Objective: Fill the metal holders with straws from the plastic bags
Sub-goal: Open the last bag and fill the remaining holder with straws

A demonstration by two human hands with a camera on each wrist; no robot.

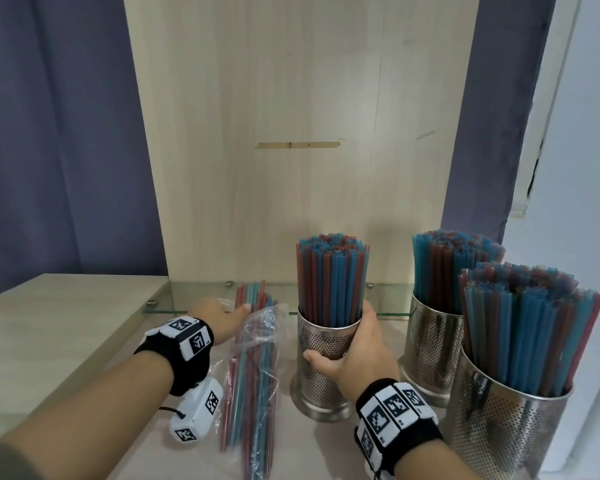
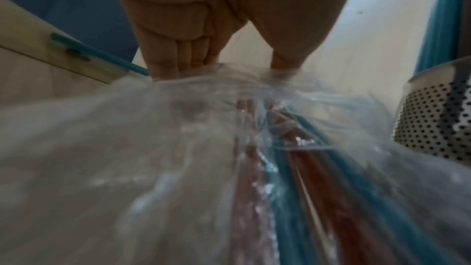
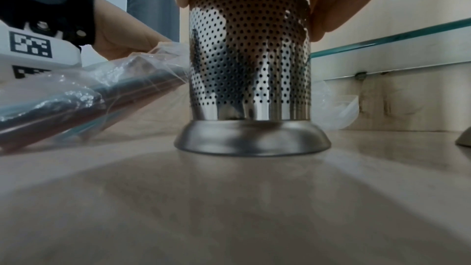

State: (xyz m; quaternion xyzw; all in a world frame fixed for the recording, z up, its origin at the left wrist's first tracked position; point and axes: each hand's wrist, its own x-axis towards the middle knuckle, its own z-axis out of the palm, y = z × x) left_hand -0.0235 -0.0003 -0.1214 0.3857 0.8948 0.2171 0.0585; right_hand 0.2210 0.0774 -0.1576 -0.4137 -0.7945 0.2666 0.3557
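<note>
A clear plastic bag (image 1: 253, 382) of red and blue straws lies on the table left of centre, with straw ends poking out of its far mouth. My left hand (image 1: 222, 317) grips that far end; in the left wrist view the fingers (image 2: 178, 61) and thumb close on the crumpled plastic (image 2: 178, 148). My right hand (image 1: 357, 344) wraps round the middle perforated metal holder (image 1: 321, 382), which stands upright on its base (image 3: 252, 142) and is packed with straws (image 1: 331, 282). The bag (image 3: 76, 96) tilts up toward that holder.
Two more metal holders, back right (image 1: 430, 351) and front right (image 1: 499, 431), stand full of straws close to my right wrist. A low glass shelf (image 1: 160, 301) runs along the wooden back panel. A raised wooden block (image 1: 49, 323) borders the left. Loose clear plastic (image 3: 336, 108) lies behind the middle holder.
</note>
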